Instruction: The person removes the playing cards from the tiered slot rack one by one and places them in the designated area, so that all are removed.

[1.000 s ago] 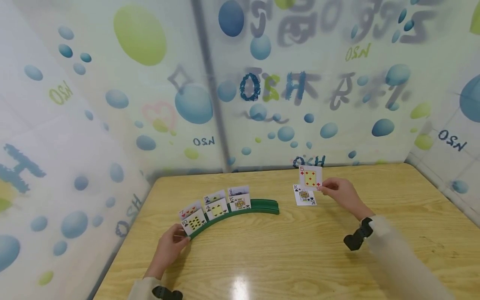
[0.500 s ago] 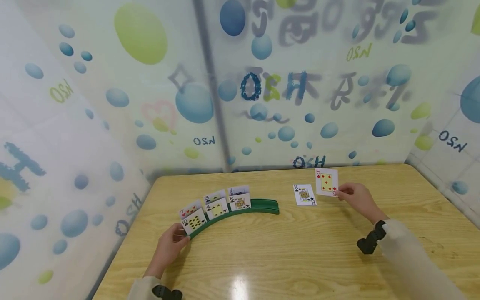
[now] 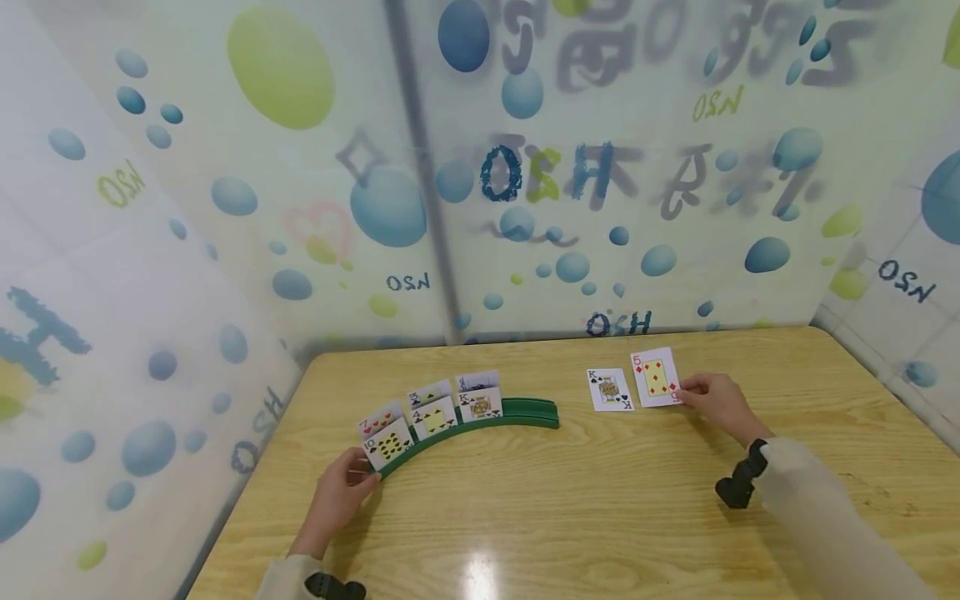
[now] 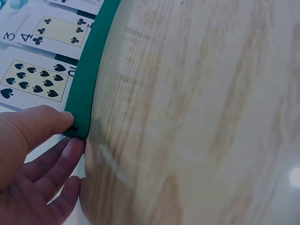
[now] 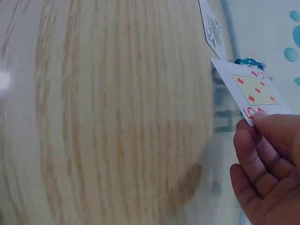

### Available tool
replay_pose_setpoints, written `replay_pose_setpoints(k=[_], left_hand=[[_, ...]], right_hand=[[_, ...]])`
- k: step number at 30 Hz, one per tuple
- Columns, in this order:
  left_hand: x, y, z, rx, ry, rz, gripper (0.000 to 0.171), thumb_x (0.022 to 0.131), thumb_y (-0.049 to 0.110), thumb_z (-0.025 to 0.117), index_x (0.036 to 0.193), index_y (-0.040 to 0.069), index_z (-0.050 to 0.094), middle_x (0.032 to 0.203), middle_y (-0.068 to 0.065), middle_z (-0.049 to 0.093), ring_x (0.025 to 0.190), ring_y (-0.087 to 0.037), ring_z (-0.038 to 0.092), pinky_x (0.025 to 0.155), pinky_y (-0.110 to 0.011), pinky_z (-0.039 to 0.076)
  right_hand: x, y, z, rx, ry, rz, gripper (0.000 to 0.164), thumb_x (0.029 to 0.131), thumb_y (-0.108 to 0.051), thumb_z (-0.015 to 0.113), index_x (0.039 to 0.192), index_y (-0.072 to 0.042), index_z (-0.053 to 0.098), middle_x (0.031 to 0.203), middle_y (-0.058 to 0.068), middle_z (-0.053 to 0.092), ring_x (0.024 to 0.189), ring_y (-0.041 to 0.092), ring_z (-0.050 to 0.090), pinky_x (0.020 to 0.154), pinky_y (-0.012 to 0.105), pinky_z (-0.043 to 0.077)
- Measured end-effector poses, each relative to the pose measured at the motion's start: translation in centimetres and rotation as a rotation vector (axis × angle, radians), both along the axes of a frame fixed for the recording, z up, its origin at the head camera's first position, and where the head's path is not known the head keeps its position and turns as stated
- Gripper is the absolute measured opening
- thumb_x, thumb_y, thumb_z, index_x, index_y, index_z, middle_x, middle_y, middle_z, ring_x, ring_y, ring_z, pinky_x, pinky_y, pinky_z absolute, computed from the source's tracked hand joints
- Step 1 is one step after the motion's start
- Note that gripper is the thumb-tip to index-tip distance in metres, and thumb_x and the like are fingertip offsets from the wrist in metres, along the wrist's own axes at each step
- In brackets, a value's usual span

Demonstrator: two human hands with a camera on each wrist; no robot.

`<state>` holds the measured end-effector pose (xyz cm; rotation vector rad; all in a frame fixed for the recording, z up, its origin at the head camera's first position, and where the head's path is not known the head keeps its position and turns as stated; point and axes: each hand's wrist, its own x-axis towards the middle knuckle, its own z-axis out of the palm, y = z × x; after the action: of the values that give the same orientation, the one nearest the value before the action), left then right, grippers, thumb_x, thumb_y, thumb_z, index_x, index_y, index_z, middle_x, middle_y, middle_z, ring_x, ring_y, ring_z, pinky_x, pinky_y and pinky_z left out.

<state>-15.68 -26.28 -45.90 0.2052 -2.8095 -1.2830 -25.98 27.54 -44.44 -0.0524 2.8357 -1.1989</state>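
My left hand (image 3: 337, 493) grips the near left end of a curved green card holder (image 3: 528, 412). In the left wrist view the thumb lies on the green holder (image 4: 89, 86) and the fingers are at its end. Face-up cards stand in it in two rows: a ten of spades (image 3: 390, 445), a four (image 3: 434, 419) and a king (image 3: 480, 406) in front, with a seven of hearts (image 3: 380, 421) and others partly hidden behind. My right hand (image 3: 722, 405) pinches the five of diamonds (image 3: 656, 377) by its lower right corner, tilted in the right wrist view.
A king of spades (image 3: 610, 390) lies face up on the wooden table (image 3: 517, 508), just left of the five. A wall printed with bubbles (image 3: 570, 267) runs along the table's back edge, and another wall (image 3: 150, 367) rises at the left.
My right hand has carried the five of diamonds from above the king of spades to the right, then lowered it beside that card. The left hand has stayed on the holder.
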Motion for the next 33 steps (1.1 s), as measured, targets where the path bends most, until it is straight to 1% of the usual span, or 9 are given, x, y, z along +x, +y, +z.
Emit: replay_pose_setpoints(k=[6,13,20,21,28,33], left_hand=[[0.0,0.0,0.0,0.011,-0.003,-0.005,0.024,0.083,0.001,0.063,0.106,-0.001,0.055,0.101,-0.015,0.060,0.089,-0.026,0.059,0.078,-0.041,0.049],[0.0,0.0,-0.1,0.003,-0.005,-0.004,0.025,0.083,0.002,0.062,0.107,-0.001,0.055,0.101,-0.015,0.060,0.089,-0.027,0.059,0.078,-0.042,0.049],[-0.1,0.0,-0.3,0.006,0.022,-0.006,0.023,0.082,0.001,0.063,0.104,0.000,0.056,0.099,-0.015,0.061,0.087,-0.026,0.059,0.076,-0.041,0.050],[-0.1,0.0,-0.3,0.006,0.024,-0.006,0.023,0.082,0.001,0.063,0.104,0.000,0.056,0.099,-0.015,0.061,0.087,-0.026,0.059,0.076,-0.041,0.050],[-0.1,-0.1,-0.2,0.011,0.015,-0.006,0.024,0.082,0.001,0.063,0.105,0.000,0.056,0.099,-0.015,0.061,0.088,-0.026,0.059,0.077,-0.041,0.050],[-0.1,-0.2,-0.3,0.017,0.009,-0.005,0.023,0.083,0.001,0.063,0.105,0.000,0.056,0.099,-0.014,0.061,0.088,-0.026,0.059,0.076,-0.041,0.049]], right_hand=[[-0.3,-0.1,-0.6,0.032,-0.009,-0.023,0.033,0.090,-0.012,0.056,0.110,0.015,0.056,0.103,0.027,0.057,0.085,0.029,0.051,0.069,0.034,0.046],[-0.6,-0.1,-0.9,0.029,-0.027,-0.036,0.032,0.088,-0.012,0.058,0.107,0.014,0.058,0.103,0.028,0.058,0.086,0.031,0.051,0.072,0.038,0.046],[-0.8,-0.2,-1.2,0.041,-0.033,-0.049,0.030,0.087,-0.009,0.058,0.106,0.014,0.060,0.107,0.030,0.056,0.092,0.036,0.050,0.078,0.046,0.044],[-0.8,-0.2,-1.2,0.045,-0.030,-0.046,0.029,0.087,-0.009,0.059,0.105,0.014,0.060,0.106,0.030,0.057,0.092,0.036,0.050,0.078,0.046,0.044],[-0.9,-0.4,-1.2,0.059,-0.023,-0.058,0.025,0.086,-0.006,0.060,0.101,0.014,0.061,0.091,0.022,0.061,0.080,0.027,0.051,0.067,0.034,0.043],[-0.8,-0.7,-1.0,0.084,-0.002,-0.053,0.024,0.083,-0.005,0.061,0.099,0.014,0.061,0.090,0.023,0.061,0.078,0.028,0.053,0.065,0.035,0.044]])
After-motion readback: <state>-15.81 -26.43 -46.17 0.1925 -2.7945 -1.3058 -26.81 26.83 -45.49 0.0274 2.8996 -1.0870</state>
